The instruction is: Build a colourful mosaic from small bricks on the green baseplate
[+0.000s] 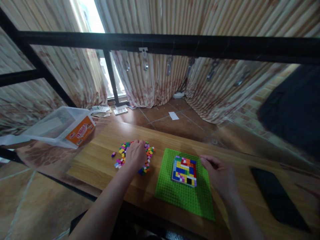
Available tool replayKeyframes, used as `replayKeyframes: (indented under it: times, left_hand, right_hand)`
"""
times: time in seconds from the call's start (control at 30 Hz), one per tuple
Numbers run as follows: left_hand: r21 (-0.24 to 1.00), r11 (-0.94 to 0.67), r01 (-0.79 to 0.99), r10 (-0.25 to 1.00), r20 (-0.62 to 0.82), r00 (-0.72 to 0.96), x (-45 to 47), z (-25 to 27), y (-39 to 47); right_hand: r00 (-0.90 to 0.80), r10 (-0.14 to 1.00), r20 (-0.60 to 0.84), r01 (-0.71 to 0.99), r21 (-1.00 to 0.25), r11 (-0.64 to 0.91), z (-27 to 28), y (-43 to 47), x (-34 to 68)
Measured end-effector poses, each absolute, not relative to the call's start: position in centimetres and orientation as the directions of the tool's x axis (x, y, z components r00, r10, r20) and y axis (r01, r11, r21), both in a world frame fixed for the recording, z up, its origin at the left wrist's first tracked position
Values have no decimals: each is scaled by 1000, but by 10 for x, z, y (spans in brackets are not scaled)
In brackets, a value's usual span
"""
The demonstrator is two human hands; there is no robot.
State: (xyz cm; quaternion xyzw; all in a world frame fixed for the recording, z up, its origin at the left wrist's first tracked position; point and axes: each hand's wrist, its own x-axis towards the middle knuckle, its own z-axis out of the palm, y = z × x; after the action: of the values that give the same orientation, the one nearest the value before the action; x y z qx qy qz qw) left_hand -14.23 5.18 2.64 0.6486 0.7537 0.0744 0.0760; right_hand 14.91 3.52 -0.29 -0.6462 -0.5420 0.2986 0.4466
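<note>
My left hand (136,155) reaches down into a pile of small coloured toy bricks (150,150). Its back and knuckles face me, and the fingertips are hidden among the bricks. To the right of the pile lies a green studded baseplate (172,196). A square block of many-coloured bricks (185,170) sits on its upper middle part, with red, blue, yellow and white pieces. By the baseplate's far right corner is my right hand (220,175), its thumb and fingers pinched together. Whatever they grip is too small or hidden to make out.
A black phone-like slab (278,196) lies on the wooden tabletop (100,160) at the right. A clear plastic bin (60,128) with an orange label stands at the left. Beyond the table a dark metal bar (160,43) runs across before striped curtains (160,20).
</note>
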Motion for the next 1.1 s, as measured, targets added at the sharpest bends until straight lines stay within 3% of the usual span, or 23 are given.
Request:
replayKeyframes:
  times: [0.1,0.17,0.23,0.37,0.57,0.87,1.1]
  left_hand:
    - [578,43,815,999,-10,-45,-131,29,51]
    - [847,-10,532,995,-46,92,-117,30,46]
    - [975,91,202,970,-133,205,-102,30,38]
    - [931,331,-153,911,-273,310,-78,30,24]
    - [859,404,-314,890,-291,350,-68,28,20]
    - [882,387,-267,900,-300,315,-65,28,20]
    - [973,227,-47,974,-226,11,-72,16,32]
  right_hand:
    - [254,956,144,380,-924,38,3,33,144]
    - [222,959,176,351,-932,90,8,30,138]
    - [144,970,195,333,-933,138,14,25,130]
    - [-50,971,236,337,-911,238,22,17,116]
    - [-198,952,231,380,-878,292,27,11,108]
    - [-174,949,262,447,-838,313,24,14,118]
    - [-38,957,289,576,-776,257,17,25,156]
